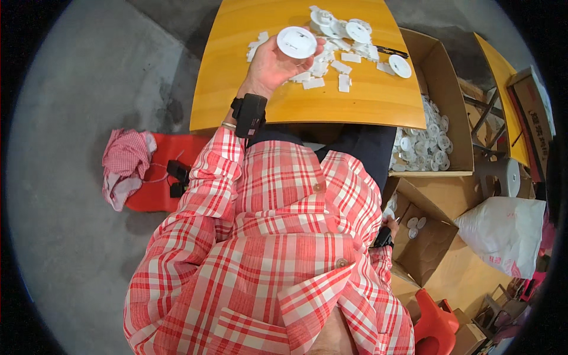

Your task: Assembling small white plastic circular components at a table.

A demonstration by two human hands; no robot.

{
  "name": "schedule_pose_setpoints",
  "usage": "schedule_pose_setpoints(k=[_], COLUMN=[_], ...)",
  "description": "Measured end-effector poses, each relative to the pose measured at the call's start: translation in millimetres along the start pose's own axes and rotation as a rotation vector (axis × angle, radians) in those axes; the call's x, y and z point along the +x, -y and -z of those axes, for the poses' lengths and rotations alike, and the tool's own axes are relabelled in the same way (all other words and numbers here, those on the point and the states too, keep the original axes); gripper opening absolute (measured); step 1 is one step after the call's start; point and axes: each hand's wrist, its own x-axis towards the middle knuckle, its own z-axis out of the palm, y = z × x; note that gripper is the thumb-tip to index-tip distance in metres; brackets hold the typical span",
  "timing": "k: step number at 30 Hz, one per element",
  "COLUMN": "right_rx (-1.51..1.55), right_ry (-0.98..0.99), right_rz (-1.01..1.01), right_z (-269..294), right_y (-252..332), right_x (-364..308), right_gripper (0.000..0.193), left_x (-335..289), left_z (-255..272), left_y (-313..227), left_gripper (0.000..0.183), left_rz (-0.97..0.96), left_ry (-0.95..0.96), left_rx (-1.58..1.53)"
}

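Observation:
My left hand [269, 70] is raised over the yellow table, its fingers closed around the edge of a white round plastic disc [296, 42]. The disc's flat face is turned up and carries small dark marks. Low at my right side, my right hand [390, 224] reaches into a small open cardboard box [435, 248], partly hidden by my shirt. Its fingers look bent, with a small white piece at their tips that is too small to name. Several white round discs [413, 223] lie inside that box.
On the yellow table [236, 100] lie loose white rectangular pieces [313, 83], stacked round parts [358, 31] and a black pen-like tool [392, 52]. A large carton [461, 142] of white round parts stands to the right, near a white sack [503, 234]. A red stool [160, 189] is at left.

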Motion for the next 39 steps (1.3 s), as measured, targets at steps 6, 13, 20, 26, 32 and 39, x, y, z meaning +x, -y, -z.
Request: schedule_pose_setpoints(k=[6, 13, 20, 26, 32, 39], right_rx=[0.066, 0.159, 0.206, 0.019, -0.365, -0.455], right_ry=[-0.049, -0.091, -0.213, 0.250, 0.784, 0.873], right_rz=[0.136, 0.396, 0.692, 1.061, 1.244, 1.495], right_z=[-10, -16, -75, -128, -190, -202], right_y=[-14, -14, 70, 188, 232, 235], right_x=[8, 16, -72, -161, -225, -208], right_gripper=[0.015, 0.021, 0.032, 0.022, 0.024, 0.022], left_x=[-38, -60, -70, -51, -34, -19], left_z=[10, 27, 4, 21, 23, 14], left_y=[28, 50, 78, 110, 140, 158], left_gripper=[0.057, 0.055, 0.056, 0.060, 0.069, 0.072], left_rz=[0.031, 0.101, 0.090, 0.282, 0.473, 0.551], left_ry=[0.040, 0.094, -0.198, -0.126, -0.118, -0.179], left_rx=[0.088, 0.060, 0.238, 0.292, 0.521, 0.564])
